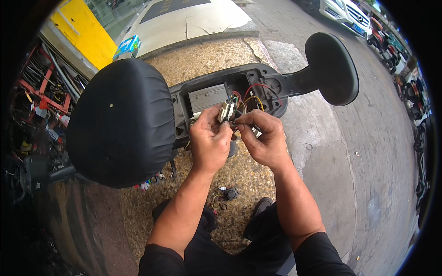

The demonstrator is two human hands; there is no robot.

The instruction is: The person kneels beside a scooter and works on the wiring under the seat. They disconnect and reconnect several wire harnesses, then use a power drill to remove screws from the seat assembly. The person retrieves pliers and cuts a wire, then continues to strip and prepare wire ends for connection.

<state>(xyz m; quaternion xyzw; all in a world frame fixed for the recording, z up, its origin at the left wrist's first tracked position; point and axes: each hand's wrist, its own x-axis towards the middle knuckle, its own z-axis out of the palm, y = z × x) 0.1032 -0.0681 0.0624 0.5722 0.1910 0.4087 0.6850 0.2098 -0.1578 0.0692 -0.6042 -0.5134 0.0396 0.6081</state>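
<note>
My left hand grips a white wire connector near the middle of the view. Right beside it, my right hand has thumb and forefinger closed on a thin dark wire or small piece at the connector's lower end, too small to tell which. Both hands are over an open black housing, which holds a ribbed silver box and colored wires. A big black padded seat sits left of the housing, and a smaller black pad on an arm is at its right.
A small black round part with wires lies on the pebbled ground between my feet. Tools on a red rack crowd the left, beside a yellow panel and blue box. A white car and parked scooters stand along the pavement.
</note>
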